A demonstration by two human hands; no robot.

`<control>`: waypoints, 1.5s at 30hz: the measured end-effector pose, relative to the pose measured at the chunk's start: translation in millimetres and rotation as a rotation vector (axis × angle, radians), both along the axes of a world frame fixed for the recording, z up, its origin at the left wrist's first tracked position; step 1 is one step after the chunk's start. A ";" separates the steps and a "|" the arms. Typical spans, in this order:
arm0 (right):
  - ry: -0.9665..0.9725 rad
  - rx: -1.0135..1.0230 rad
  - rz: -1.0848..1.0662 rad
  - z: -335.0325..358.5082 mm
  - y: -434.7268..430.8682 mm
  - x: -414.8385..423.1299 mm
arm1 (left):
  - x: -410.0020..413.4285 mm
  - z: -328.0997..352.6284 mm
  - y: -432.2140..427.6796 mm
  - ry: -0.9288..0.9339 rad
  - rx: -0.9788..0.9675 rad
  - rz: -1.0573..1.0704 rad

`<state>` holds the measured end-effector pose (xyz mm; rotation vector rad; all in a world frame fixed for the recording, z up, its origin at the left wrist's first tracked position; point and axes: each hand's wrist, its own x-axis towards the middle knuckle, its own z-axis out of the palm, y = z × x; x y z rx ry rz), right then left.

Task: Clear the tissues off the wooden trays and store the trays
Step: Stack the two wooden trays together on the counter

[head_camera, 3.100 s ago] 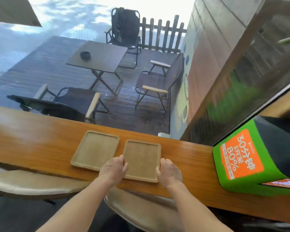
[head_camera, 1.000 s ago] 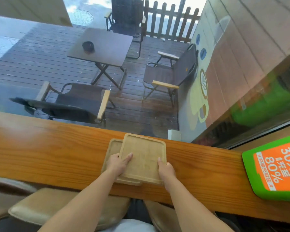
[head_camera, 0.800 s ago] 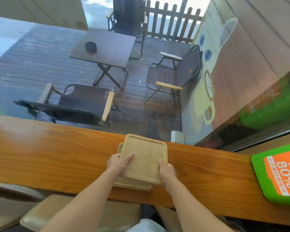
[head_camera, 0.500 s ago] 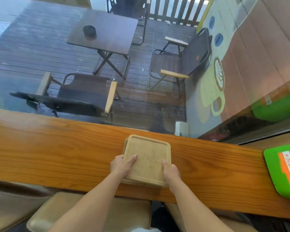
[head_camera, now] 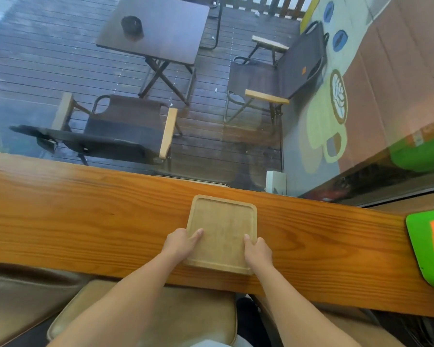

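Observation:
A square light-wood tray (head_camera: 222, 221) lies on the long wooden counter (head_camera: 85, 221), near its front edge. It rests squarely on a second tray, which it hides almost fully. My left hand (head_camera: 181, 245) grips the stack's left edge, thumb lying on the top tray. My right hand (head_camera: 257, 249) grips the right edge the same way. No tissues are in sight on the top tray.
A green and orange pad (head_camera: 429, 246) lies on the counter at far right. A tan stool cushion (head_camera: 145, 319) sits below the counter. Beyond the window glass stand a dark folding table (head_camera: 158, 26) and folding chairs (head_camera: 120, 131) on a deck.
Two trays lay side by side; the right one was lifted over the left one and now sits squarely on it. Both hands kept their hold on the top tray's sides.

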<state>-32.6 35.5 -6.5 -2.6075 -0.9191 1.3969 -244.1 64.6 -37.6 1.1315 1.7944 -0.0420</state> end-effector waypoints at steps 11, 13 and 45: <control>-0.192 0.000 0.106 1.7 0.2 -9.8 | 0.4 7.5 6.5 0.275 0.044 -0.286; -0.207 -0.022 0.108 0.6 -1.6 -9.4 | 1.4 6.4 4.6 0.278 0.037 -0.291; 0.177 -0.078 -0.402 5.8 -6.2 -13.4 | 17.7 1.4 -0.2 0.028 -0.152 0.414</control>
